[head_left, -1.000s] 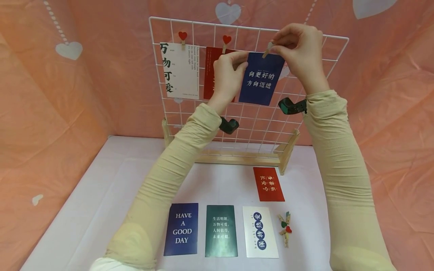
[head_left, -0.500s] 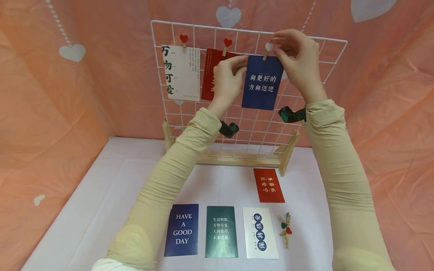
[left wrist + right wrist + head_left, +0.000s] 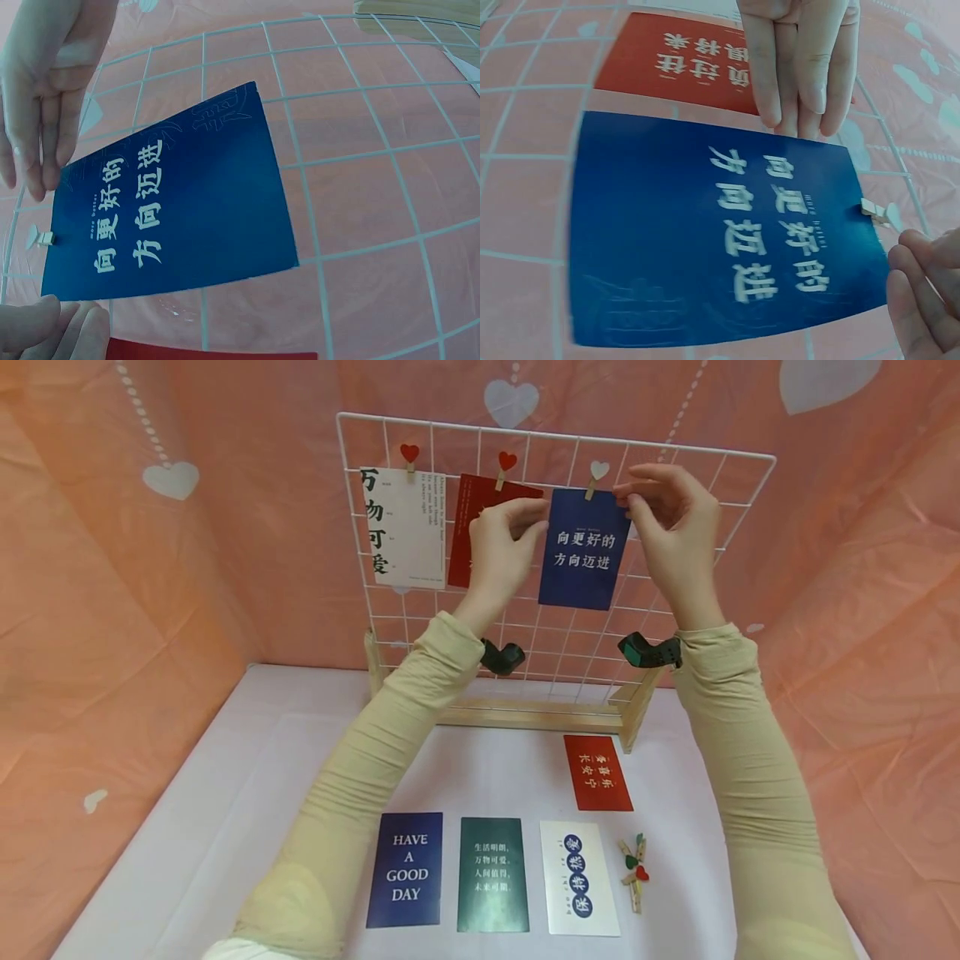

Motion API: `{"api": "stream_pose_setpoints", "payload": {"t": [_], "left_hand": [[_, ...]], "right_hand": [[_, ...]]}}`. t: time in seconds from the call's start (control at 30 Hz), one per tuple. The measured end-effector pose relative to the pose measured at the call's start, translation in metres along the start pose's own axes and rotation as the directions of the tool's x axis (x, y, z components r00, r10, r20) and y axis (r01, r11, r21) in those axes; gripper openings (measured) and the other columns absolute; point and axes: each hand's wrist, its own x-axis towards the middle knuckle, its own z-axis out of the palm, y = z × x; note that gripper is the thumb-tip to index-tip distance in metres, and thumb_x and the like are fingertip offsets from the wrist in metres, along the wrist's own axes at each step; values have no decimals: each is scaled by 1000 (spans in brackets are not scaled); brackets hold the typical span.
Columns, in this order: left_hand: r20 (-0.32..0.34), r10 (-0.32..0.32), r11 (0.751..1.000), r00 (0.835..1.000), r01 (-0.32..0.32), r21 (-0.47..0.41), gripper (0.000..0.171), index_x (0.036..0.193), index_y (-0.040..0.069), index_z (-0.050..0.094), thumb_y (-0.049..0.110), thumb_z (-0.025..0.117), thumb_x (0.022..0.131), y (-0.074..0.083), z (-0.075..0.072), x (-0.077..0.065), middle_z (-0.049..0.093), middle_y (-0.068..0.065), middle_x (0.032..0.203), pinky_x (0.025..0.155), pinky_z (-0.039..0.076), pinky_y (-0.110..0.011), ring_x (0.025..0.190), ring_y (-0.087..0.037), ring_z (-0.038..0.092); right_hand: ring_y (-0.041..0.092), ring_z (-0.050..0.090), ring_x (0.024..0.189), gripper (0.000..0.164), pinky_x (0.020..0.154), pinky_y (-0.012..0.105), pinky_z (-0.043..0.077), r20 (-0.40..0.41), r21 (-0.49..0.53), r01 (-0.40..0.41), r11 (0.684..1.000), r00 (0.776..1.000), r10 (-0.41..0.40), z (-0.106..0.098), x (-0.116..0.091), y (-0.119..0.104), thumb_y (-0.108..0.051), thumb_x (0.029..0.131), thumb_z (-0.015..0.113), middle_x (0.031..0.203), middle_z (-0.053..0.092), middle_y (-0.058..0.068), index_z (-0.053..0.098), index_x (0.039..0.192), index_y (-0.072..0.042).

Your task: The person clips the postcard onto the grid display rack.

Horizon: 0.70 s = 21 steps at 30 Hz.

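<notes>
A blue card [image 3: 583, 552] with white characters hangs on a white wire grid [image 3: 573, 647], under a wooden clothespin [image 3: 591, 489] topped with a white heart. My left hand [image 3: 501, 545] is at the card's left edge, fingertips right at the border and fingers fairly straight in the right wrist view. At the upper right corner is my right hand [image 3: 678, 531], its fingers extended along the edge in the left wrist view. To the left hang a red card [image 3: 468, 510], partly hidden by my left hand, and a white card [image 3: 412, 539], each under a red-heart clothespin.
On the table [image 3: 247, 768] lie a navy card [image 3: 405, 870], a green card [image 3: 492, 875], a white card with blue circles [image 3: 579, 878] and a red card [image 3: 597, 772]. A small pile of heart clothespins [image 3: 634, 872] lies at their right. Wooden feet [image 3: 637, 710] support the grid.
My right hand has let go of the white-heart clothespin and moved down to the card's upper right corner. The blue card now hangs straighter. My left hand has stayed near its left edge.
</notes>
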Motion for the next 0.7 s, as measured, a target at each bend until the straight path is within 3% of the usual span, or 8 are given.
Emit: {"api": "stream_pose_setpoints", "payload": {"t": [0.2,0.43,0.7], "left_hand": [[8,-18,1000,1000,18,-4,22,112,2,70,4,65,90,-6,-6,-8,70,-8,105,81,51,-16,92,-11,67],[39,-25,996,999,29,-83,22,111,0,70,2,65,90,-11,-13,-14,71,-10,103,80,53,-19,89,-13,67],[134,-116,968,984,142,-207,25,114,0,68,1,63,90,-15,-18,-20,69,-13,106,80,54,-23,95,-18,67]], "right_hand": [[18,66,91,21,85,28,53,25,14,-49,999,999,48,-1,-16,8,3,92,59,97,70,17,67,110,-1],[18,66,91,20,85,26,52,39,34,-71,997,997,70,-2,-25,12,3,92,60,98,70,15,67,111,1],[17,67,91,19,85,28,53,60,33,-68,997,996,66,-2,-32,14,3,93,58,99,70,18,66,110,6]]}}
